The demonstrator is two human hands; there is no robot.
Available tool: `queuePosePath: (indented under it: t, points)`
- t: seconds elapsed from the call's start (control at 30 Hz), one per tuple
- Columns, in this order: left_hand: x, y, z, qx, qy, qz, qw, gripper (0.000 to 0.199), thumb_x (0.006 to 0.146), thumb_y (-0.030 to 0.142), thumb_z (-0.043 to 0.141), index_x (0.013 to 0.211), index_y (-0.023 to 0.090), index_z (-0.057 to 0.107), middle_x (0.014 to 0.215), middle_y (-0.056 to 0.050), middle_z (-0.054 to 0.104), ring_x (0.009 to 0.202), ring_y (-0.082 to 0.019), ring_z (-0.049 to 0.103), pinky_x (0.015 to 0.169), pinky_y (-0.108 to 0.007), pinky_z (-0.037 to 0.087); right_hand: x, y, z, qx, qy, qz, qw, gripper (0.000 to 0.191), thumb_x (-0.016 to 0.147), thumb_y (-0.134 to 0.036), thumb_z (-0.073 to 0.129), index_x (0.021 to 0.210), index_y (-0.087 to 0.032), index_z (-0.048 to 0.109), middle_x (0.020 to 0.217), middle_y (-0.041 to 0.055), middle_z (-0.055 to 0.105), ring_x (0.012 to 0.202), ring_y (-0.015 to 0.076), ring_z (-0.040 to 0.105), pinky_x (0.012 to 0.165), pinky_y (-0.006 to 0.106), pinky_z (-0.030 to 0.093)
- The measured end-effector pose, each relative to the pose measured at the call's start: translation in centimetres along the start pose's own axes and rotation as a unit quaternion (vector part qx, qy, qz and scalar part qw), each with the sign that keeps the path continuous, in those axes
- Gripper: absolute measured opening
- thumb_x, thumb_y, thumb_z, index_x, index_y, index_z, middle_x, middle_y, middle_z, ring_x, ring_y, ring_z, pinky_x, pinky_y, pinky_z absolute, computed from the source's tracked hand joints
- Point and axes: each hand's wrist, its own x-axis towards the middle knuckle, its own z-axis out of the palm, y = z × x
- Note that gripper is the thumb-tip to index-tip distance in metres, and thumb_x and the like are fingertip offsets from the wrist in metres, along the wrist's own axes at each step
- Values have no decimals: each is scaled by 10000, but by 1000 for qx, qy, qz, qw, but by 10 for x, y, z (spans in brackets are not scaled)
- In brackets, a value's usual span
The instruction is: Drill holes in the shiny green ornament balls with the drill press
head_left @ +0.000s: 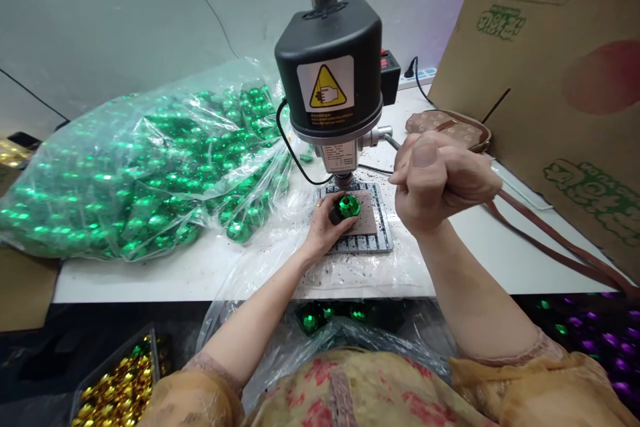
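A shiny green faceted ball [349, 205] sits under the chuck of a black drill press [327, 67]. My left hand [327, 223] grips the ball from the left, with thumb and fingers around its side. Below it, a pinkish board [367, 217] lies on the grey slotted base plate [384, 240], with dark chips scattered about. My right hand [437, 180] is raised at the right of the press, its fingers curled round the end of the metal feed lever [391, 141].
A large clear bag of green balls [150, 167] fills the table's left. A brown bag [450, 128] with a long strap and a cardboard box [560, 80] stand at the right. Below are gold balls [120, 380] in a bin and purple balls [600, 340].
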Motion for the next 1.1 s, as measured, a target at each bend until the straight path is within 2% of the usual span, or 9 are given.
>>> queuePosePath:
  t: [0.23, 0.53, 0.67, 0.73, 0.8, 0.87, 0.93, 1.03, 1.1]
  points:
    - [0, -1, 0, -5, 0, 7, 1000, 517, 816, 358, 796, 1276, 214, 610, 1199, -106, 666, 1132, -280, 622, 963, -406, 509, -6, 3, -3, -27, -3, -30, 999, 464, 921, -207, 530, 510, -169, 318, 466, -59, 357, 417, 20, 337, 414, 234, 267]
    - [-1, -4, 3, -12, 5, 3, 1000, 523, 808, 370, 801, 1269, 212, 610, 1202, -105, 668, 1134, -280, 621, 977, -423, 508, -12, 7, -6, -19, 3, -65, 998, 457, 886, -127, 542, 511, -168, 284, 462, -66, 352, 416, 23, 357, 403, 238, 271]
    - [-2, -5, 2, -21, 5, -1, 1000, 528, 805, 372, 800, 1274, 220, 609, 1231, -104, 660, 1162, -285, 612, 982, -424, 509, -19, 8, -12, -11, -18, -76, 997, 443, 874, -116, 556, 519, -172, 296, 445, -74, 351, 386, 23, 358, 389, 240, 265]
    - [-1, -5, 3, -22, 6, -5, 1000, 530, 796, 358, 805, 1268, 220, 608, 1233, -103, 660, 1168, -287, 611, 987, -428, 511, -15, 4, -10, -10, -27, -58, 998, 464, 891, -143, 554, 517, -171, 281, 442, -71, 349, 386, 23, 366, 390, 237, 274]
    - [1, -5, 5, -24, 5, -11, 1000, 535, 783, 339, 810, 1262, 219, 603, 1233, -103, 660, 1168, -286, 615, 995, -432, 510, -4, -3, -4, -26, -21, -8, 999, 487, 920, -196, 551, 505, -174, 296, 445, -67, 352, 397, 23, 371, 400, 233, 291]
    - [1, -2, 6, -29, 12, -25, 999, 534, 777, 326, 807, 1251, 212, 591, 1222, -104, 661, 1154, -278, 623, 996, -430, 510, 13, -10, 5, -60, -14, 63, 996, 456, 940, -251, 547, 513, -192, 400, 440, -68, 372, 398, 28, 381, 407, 239, 302]
    - [-2, 3, 3, -27, 35, -45, 998, 511, 776, 323, 798, 1223, 205, 580, 1180, -97, 667, 1105, -259, 638, 969, -414, 518, 29, -13, 14, -59, 16, 85, 994, 431, 928, -243, 570, 518, -194, 448, 437, -74, 393, 390, 21, 352, 434, 239, 324]
    - [-21, 16, -16, 3, 59, -47, 997, 452, 771, 343, 787, 1143, 206, 568, 1073, -68, 675, 981, -218, 653, 866, -354, 532, 43, -12, 20, -34, -3, 97, 995, 391, 921, -227, 571, 538, -176, 510, 451, -71, 413, 408, 16, 352, 488, 229, 343]
    - [-44, 24, -37, 29, -2, 1, 1000, 428, 775, 396, 777, 1098, 211, 565, 997, -50, 675, 889, -195, 650, 781, -314, 526, 44, -11, 20, -28, -21, 104, 994, 373, 923, -242, 556, 558, -168, 536, 461, -68, 409, 418, 22, 360, 513, 231, 351]
